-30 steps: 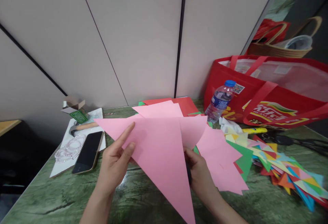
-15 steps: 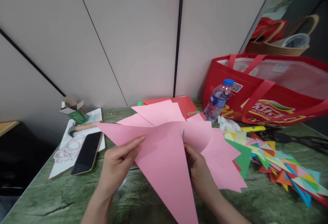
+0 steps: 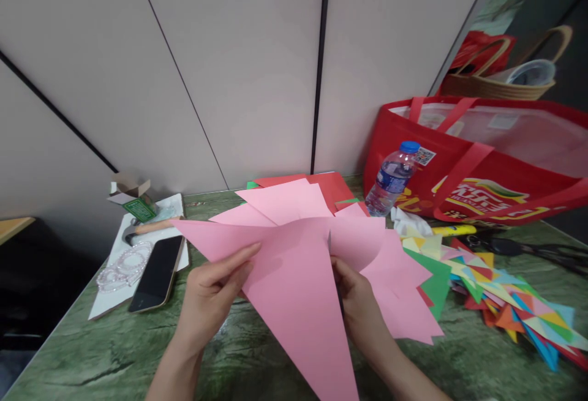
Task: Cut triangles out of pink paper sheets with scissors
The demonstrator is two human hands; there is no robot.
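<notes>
Between my hands is a large sheet of pink paper point(image 3: 294, 291), held up off the table and split by a cut. My left hand point(image 3: 215, 294) pinches the sheet's left part, thumb and fingers closed on it. In the cut, my right hand point(image 3: 356, 297) is closed around what look like scissors point(image 3: 329, 240). Only a sliver of grey blade and a bit of dark handle show; the paper and fingers hide the rest. To the right of the cut, the paper's flap point(image 3: 356, 239) curls away. Behind lie more cut pink papers point(image 3: 285, 199).
A red shopping bag point(image 3: 413, 125) and water bottle point(image 3: 390, 180) stand at back right, near folded colourful paper pieces point(image 3: 514, 303) and a yellow tube point(image 3: 454, 230). On the left lie a phone point(image 3: 157, 275), beaded string point(image 3: 124, 266) and small green box point(image 3: 140, 207).
The flap right of the cut has shifted slightly to the right. Both hands stay almost where they were, still gripping.
</notes>
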